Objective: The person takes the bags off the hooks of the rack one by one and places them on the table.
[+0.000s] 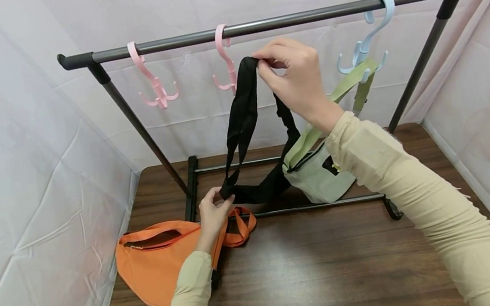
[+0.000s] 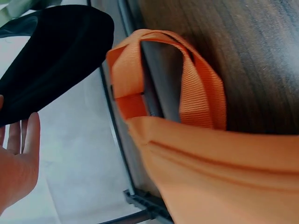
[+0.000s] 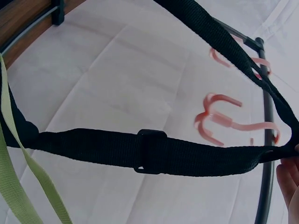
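My right hand [image 1: 293,78] pinches the top of a black strap [image 1: 242,110] between thumb and fingers, just under the rail and right of the middle pink hook [image 1: 225,56]. The strap drops in a loop to a dark bag [image 1: 259,192] low behind the rack's base bar. At the bag's left end my left hand [image 1: 212,213] pinches the black fabric. A slider buckle [image 3: 152,151] shows on the strap in the right wrist view. In the left wrist view the black bag [image 2: 70,51] spreads above my left fingers. Part of it is hidden behind the pale green bag [image 1: 319,182].
The pale green bag hangs by its strap from a blue hook [image 1: 363,49] at the right. Another pink hook [image 1: 156,85] hangs at the left of the rail [image 1: 292,18]. An orange bag [image 1: 162,265] lies on the wooden table [image 1: 314,272], beneath my left forearm.
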A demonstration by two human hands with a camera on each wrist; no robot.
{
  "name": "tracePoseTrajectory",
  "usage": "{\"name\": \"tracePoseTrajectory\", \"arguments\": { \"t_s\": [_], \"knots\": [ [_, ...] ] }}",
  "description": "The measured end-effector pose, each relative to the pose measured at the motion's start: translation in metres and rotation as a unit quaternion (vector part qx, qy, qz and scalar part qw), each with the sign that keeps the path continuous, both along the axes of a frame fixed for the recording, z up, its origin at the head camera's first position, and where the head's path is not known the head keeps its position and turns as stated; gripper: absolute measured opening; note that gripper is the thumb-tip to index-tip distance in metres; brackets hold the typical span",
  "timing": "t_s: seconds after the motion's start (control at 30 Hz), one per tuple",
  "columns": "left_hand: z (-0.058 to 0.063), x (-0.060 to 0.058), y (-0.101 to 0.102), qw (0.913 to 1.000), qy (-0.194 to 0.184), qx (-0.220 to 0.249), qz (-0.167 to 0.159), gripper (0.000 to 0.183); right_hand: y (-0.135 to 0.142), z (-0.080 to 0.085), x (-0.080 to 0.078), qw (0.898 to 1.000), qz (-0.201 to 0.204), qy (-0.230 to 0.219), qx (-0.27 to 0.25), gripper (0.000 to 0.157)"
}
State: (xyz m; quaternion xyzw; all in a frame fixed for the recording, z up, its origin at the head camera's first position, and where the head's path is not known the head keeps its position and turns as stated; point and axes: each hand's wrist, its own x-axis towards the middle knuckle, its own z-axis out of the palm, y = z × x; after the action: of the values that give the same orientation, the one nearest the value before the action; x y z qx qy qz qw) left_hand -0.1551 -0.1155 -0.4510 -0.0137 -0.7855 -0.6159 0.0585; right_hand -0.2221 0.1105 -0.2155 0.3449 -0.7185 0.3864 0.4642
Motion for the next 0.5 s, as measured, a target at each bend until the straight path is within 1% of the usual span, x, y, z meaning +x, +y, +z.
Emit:
{"name": "tracePoseTrajectory", "arguments": {
  "t_s": [0.07,0.17,0.3,0.4,0.5],
  "knots": [
    [0.007,0.005,-0.001,0.9997,0.019,0.005,0.014,0.019,0.002,0.002,0.000,1.000,0.001,-0.003,-0.007,0.017],
    [0.014,0.011,-0.005,0.9985,0.043,0.021,0.029,0.018,0.004,0.002,-0.001,1.000,-0.003,-0.008,-0.012,0.017],
    [0.018,0.018,-0.012,0.9962,0.063,0.046,0.037,0.016,0.006,0.000,-0.003,1.000,-0.014,-0.010,-0.009,0.017],
    [0.020,0.023,-0.017,0.9946,0.080,0.052,0.039,0.014,0.007,-0.002,-0.005,1.000,-0.022,-0.010,-0.005,0.016],
    [0.022,0.029,-0.024,0.9924,0.105,0.047,0.044,0.012,0.008,-0.005,-0.007,0.999,-0.026,-0.017,-0.005,0.016]
  ]
}}
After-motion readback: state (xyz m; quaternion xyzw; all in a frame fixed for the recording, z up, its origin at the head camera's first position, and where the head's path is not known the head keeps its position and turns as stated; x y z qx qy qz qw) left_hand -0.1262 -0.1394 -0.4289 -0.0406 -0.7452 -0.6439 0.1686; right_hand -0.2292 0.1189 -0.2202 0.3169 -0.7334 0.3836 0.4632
